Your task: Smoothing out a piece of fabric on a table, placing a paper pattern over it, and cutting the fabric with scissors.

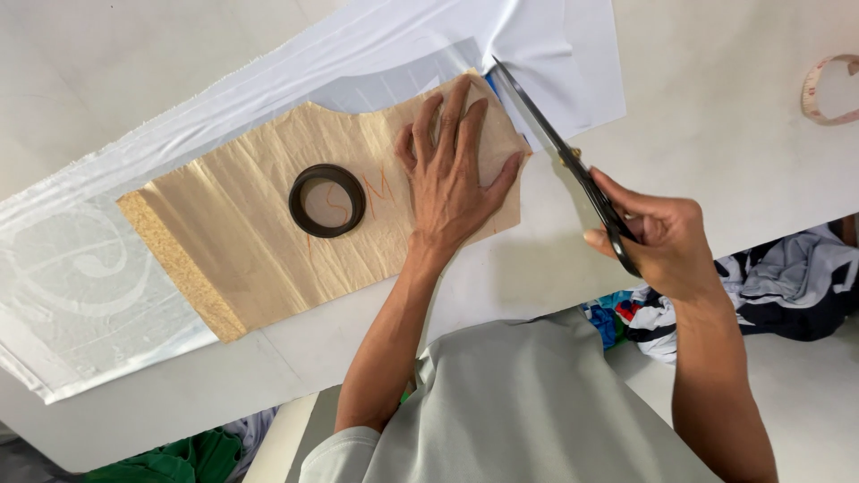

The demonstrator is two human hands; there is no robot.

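Note:
My left hand point(452, 174) lies flat, fingers spread, on the right end of a tan paper pattern point(242, 241). The pattern rests on white fabric point(89, 268) spread over the white table point(716, 134). A dark ring-shaped weight point(327, 200) sits on the pattern's middle, left of my hand. My right hand point(667, 246) grips black scissors point(559, 152). Their blades point up and left along the pattern's right edge, cutting into the white fabric.
A coiled measuring tape point(830, 89) lies at the table's far right. Piles of coloured cloth point(761, 295) sit below the table edge on the right, and green cloth point(170, 461) at lower left. My grey shirt fills the bottom centre.

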